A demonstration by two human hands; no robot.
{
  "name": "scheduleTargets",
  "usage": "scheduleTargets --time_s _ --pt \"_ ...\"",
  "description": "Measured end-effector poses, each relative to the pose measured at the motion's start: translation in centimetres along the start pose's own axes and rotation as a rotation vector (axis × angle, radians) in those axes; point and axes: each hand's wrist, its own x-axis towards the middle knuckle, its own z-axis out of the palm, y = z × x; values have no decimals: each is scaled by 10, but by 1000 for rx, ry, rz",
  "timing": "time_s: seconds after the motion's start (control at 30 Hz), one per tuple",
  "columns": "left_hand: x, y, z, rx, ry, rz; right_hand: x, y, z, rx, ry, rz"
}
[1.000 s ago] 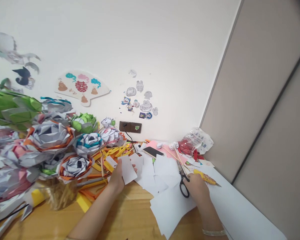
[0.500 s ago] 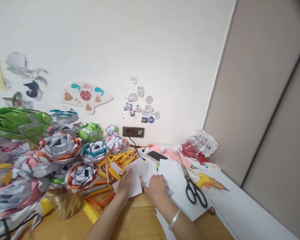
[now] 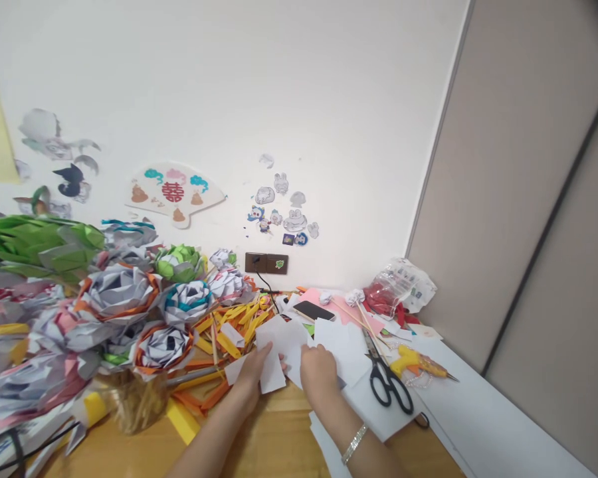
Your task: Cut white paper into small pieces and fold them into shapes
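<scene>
My left hand (image 3: 252,382) is closed on a white paper square (image 3: 272,372), holding it just above the wooden tabletop (image 3: 274,441). My right hand (image 3: 319,375), with a bracelet on the wrist, rests on the pile of white paper sheets (image 3: 343,345) right beside it, fingers curled on a sheet. Black-handled scissors (image 3: 386,378) lie on the paper to the right of my right hand. A yellow glue gun (image 3: 416,362) lies beyond them.
Folded paper flowers (image 3: 119,299) crowd the left side above a jar of sticks (image 3: 134,401). Yellow and orange paper strips (image 3: 224,335) lie behind my left hand. A phone (image 3: 313,310), a wall socket (image 3: 266,263) and a plastic bag (image 3: 403,285) sit at the back.
My right hand let go of the scissors, which now lie on the paper, and moved left to the paper pile beside my left hand. The view shifted slightly down.
</scene>
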Motion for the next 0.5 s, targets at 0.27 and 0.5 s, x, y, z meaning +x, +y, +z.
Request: scheduleTargets --time_s 0.27,0.5 --pt "-4 -2 5 -147 -135 11 -26 -19 -1 212 117 -312" --pt "1 -1 1 -76 61 237 -32 -24 4 297 161 -322"
